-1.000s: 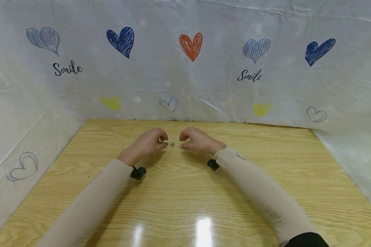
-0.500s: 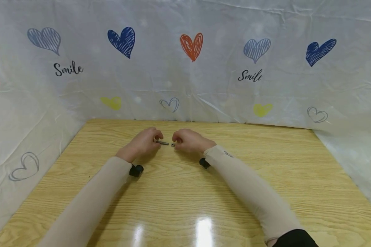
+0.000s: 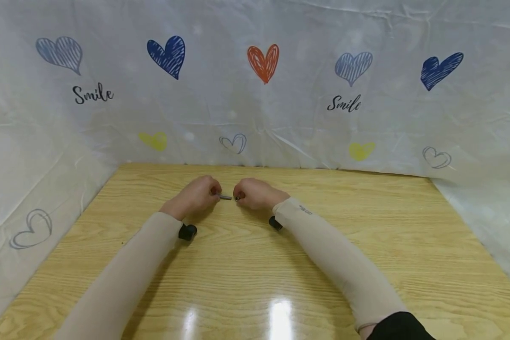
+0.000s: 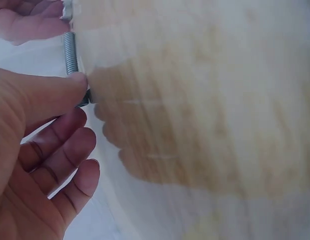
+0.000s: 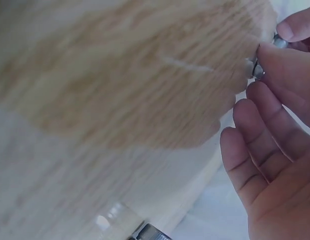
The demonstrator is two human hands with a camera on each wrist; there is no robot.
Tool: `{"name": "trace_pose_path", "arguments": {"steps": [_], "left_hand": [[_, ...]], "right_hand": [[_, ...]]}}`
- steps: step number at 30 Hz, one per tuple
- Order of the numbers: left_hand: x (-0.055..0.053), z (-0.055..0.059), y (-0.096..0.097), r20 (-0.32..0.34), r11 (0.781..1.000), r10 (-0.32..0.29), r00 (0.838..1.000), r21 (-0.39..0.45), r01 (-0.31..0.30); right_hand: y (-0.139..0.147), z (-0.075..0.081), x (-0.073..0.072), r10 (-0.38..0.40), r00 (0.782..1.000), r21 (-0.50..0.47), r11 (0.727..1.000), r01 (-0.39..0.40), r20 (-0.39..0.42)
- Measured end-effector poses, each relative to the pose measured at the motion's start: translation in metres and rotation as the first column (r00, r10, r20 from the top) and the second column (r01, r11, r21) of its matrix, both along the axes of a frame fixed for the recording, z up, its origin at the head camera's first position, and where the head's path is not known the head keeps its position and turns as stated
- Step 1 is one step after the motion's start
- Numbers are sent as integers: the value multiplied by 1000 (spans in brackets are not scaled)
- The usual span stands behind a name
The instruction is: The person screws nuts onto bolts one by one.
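Observation:
Between thumb and fingers, my left hand [image 3: 195, 196] pinches a metal bolt [image 4: 70, 54] near its head, the threaded shank sticking out toward the right hand. My right hand [image 3: 257, 193] has its thumb and fingertips on a small metal nut [image 5: 257, 71], low over the tabletop. In the head view the bolt's free end and the nut [image 3: 237, 198] face each other across a narrow gap. The left wrist view catches the nut [image 4: 67, 10] just beyond the shank's tip. Much of the nut is covered by the right fingers.
Both hands are over the far half of a wood-grain table [image 3: 229, 264]. A white sheet [image 3: 297, 94] printed with hearts hangs behind and beside it. Each wrist wears a small black camera [image 3: 188, 232].
My right hand has moved left to the nut and closed its fingers on it. The left hand has drawn back slightly left, and more of the bolt's shank shows.

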State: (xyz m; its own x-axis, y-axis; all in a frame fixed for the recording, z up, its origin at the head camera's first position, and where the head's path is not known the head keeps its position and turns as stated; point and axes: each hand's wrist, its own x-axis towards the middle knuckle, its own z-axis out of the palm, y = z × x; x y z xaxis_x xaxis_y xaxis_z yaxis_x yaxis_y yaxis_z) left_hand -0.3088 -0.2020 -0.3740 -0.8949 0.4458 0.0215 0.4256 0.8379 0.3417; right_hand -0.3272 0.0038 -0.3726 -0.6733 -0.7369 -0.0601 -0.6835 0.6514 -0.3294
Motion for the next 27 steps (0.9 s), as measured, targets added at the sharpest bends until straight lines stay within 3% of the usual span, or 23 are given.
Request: {"name": "trace_pose_path", "arguments": {"steps": [9,19,27], "left_hand": [[-2,-1,-5,25,1000,4,1000,-17,-3],[1,0,-5,51,1000,-2,999,-19,3],[2,-1,-6,38,1000,-7,999,-18,8]], "right_hand": [[-1,0,0,20,999,53,998,-18,-47],[3,-1,-1,17,1000,53,998,-17,-10],[1,1,2,25,999,91,996,-21,-35]]}}
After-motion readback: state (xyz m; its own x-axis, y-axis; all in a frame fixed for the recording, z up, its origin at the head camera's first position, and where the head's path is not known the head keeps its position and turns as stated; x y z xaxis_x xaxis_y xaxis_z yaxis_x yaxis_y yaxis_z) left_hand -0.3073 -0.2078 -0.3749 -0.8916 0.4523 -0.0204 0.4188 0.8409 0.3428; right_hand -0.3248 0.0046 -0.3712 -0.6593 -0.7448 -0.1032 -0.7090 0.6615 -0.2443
